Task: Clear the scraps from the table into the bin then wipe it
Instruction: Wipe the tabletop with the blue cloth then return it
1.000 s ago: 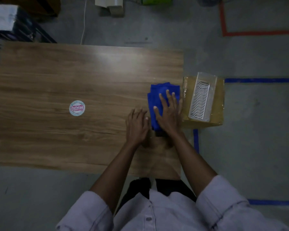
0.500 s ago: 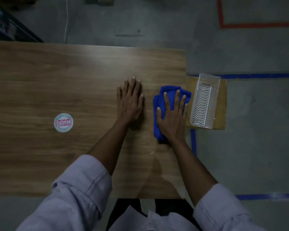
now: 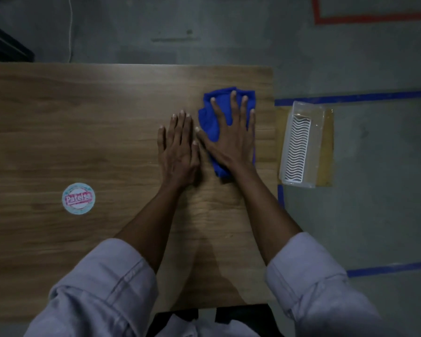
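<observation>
Blue cloth [image 3: 209, 115], bunched and folded, lies on the wooden table [image 3: 95, 117] near its right edge and toward the far side, and your right hand [image 3: 231, 142] lies flat on top of it. That hand is spread wide, fingers straight and splayed, palm pressing the cloth onto the wood, with blue showing past the fingertips, under the thumb and below the heel of the palm. Your left hand [image 3: 178, 154] rests just beside it on bare wood, palm down, fingers straight and close together, holding nothing; its thumb side lies right next to your right thumb, though you cannot tell from this view whether the two touch. A round sticker [image 3: 78, 198] with pink lettering sits on the tabletop well to the left of both hands, nearer your side. Off the right edge of the table, down on the grey floor [image 3: 374, 166], stands the bin [image 3: 298, 147], a clear plastic container with a white wavy-slatted panel, resting on a yellowish-brown base [image 3: 327, 147]. Blue tape [image 3: 350, 97] runs along the floor behind the bin and red tape [image 3: 374, 18] marks a corner further off. A thin white cable [image 3: 70, 25] hangs beyond the table's far edge. Both of your pale sleeves [image 3: 102, 283] are pushed up to the forearms.
</observation>
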`<state>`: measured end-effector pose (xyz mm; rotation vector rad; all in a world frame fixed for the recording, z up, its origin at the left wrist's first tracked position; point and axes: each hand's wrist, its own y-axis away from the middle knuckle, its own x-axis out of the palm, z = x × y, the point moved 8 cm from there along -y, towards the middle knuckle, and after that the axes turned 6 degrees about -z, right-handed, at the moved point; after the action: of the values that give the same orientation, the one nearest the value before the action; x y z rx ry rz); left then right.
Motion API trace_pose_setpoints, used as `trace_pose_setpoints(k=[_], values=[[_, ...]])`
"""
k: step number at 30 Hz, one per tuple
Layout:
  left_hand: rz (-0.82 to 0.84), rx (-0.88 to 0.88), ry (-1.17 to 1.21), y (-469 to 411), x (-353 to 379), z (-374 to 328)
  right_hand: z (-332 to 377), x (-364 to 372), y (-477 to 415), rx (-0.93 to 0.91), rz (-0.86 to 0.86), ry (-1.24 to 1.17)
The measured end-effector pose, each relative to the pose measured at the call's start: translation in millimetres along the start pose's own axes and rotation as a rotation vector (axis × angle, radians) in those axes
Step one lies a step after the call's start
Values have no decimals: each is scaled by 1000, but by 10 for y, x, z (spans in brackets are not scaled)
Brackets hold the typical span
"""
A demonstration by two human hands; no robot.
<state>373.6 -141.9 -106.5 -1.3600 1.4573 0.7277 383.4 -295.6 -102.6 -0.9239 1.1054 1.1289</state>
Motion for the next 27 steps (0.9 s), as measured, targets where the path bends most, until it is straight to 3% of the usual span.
trace_pose_setpoints(k=[6,11,19,23,27], values=[[0,3,57,2,-67,-25,100,-67,451,-143,49,-82],[37,-11,17,12,-49,-75,-473,-179,790,63,21,-64],[3,-12,-24,7,-3,-59,-480,-112,-223,256,-62,3],[-44,-80,-14,-18,-31,-22,120,-13,-470,87,-68,-34],[-28,-71,12,-14,-17,-17,449,6,-82,-146,-12,-91]])
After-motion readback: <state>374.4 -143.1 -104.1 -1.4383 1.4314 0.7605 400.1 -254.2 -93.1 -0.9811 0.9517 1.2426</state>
